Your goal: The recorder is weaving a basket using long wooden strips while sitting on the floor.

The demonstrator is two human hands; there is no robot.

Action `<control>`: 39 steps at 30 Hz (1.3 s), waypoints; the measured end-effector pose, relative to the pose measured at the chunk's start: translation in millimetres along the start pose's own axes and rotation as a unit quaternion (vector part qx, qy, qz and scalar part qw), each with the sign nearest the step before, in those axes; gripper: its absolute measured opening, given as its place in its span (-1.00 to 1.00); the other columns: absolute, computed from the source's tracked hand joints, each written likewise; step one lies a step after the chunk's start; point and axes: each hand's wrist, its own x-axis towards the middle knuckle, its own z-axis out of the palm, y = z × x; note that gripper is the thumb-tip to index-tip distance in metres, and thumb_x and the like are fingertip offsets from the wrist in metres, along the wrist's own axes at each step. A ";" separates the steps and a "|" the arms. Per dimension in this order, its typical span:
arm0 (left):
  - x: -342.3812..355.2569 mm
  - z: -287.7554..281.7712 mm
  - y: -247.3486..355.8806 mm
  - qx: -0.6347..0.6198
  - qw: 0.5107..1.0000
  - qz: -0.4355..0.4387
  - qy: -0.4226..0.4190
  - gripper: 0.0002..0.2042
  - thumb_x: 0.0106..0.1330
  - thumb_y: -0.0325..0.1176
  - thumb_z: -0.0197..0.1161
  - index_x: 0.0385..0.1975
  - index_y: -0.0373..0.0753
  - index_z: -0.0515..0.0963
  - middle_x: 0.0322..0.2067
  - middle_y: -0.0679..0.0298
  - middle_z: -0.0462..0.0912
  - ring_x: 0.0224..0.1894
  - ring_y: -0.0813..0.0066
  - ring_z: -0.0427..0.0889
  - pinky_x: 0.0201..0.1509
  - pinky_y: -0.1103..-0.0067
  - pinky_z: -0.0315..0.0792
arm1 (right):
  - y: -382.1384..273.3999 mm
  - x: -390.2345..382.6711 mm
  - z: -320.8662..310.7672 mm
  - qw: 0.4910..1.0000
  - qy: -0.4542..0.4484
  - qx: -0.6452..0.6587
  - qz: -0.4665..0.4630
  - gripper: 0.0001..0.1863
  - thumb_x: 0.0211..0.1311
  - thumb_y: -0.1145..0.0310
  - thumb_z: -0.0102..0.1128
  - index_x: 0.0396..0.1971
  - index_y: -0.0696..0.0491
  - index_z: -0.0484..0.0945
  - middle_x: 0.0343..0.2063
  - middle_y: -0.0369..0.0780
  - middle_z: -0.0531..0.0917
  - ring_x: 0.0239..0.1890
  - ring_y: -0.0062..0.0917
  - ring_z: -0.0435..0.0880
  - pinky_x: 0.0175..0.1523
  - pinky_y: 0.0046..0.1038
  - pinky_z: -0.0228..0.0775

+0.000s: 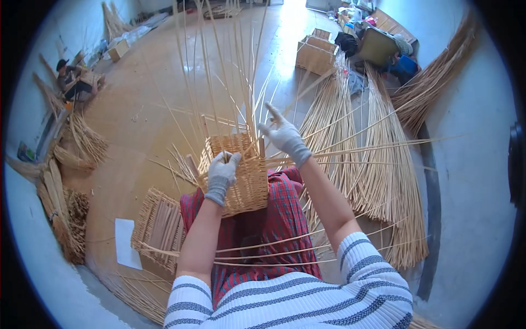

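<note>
A half-woven wicker basket [244, 181] rests on my lap over red plaid cloth, with long upright stakes [219, 71] rising from its rim. My left hand [222, 174], in a grey glove, grips the basket's near left rim and a strand there. My right hand [285, 137], also gloved, is at the basket's right top corner with fingers spread, touching thin willow strands that run off to the right.
Bundles of pale willow rods [378, 164] lie fanned on the floor to my right. A flat woven panel [159, 225] lies at my left, by a white paper sheet [126, 244]. Another person [74, 79] sits far left. Finished baskets [315, 55] stand ahead.
</note>
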 end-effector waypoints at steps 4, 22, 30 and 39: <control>-8.6 -8.6 4.4 0.011 1.000 0.007 0.015 -0.68 0.35 -0.17 0.34 -0.55 -0.20 0.48 -0.70 0.46 0.39 -0.73 0.68 0.30 -0.70 0.60 0.23 | -49.2 -8.6 -7.9 0.979 -0.135 -0.148 0.044 -0.23 0.29 -0.02 0.22 0.45 -0.26 0.15 0.00 -0.03 0.66 0.01 -0.18 0.68 0.17 -0.22 0.48; -16.2 -13.6 23.1 0.055 0.995 -0.031 -0.074 -0.79 0.32 -0.32 0.28 -0.15 -0.20 0.47 -0.53 0.29 0.53 -0.68 0.52 0.53 -0.63 0.53 0.43 | -1.6 -120.2 -33.9 0.919 0.115 0.326 0.188 -0.74 0.50 0.35 0.02 0.07 0.05 0.57 -0.34 -0.27 0.68 -0.70 -0.78 0.48 -0.66 -0.70 0.27; -23.0 -78.8 4.2 -0.053 0.880 0.334 0.334 -0.79 0.50 -0.44 0.06 0.06 -0.26 0.48 -0.12 0.27 0.59 -0.15 0.58 0.59 -0.05 0.59 0.51 | -47.2 -117.2 22.8 0.995 -0.067 0.012 -0.070 -0.54 0.27 0.24 0.30 0.16 -0.03 0.50 -0.10 -0.08 0.66 -0.29 -0.37 0.73 -0.16 -0.37 0.59; -50.6 -69.3 -21.2 -0.433 0.891 0.139 -0.005 -0.44 0.51 0.15 -0.09 0.06 -0.29 0.49 -0.22 0.25 0.62 -0.12 0.37 0.57 0.12 0.43 0.44 | -35.0 -94.4 48.0 0.960 -0.153 -0.217 -0.084 -0.48 -0.06 -0.01 0.48 -0.13 -0.03 0.63 -0.27 -0.11 0.67 -0.13 -0.17 0.69 -0.06 -0.16 0.53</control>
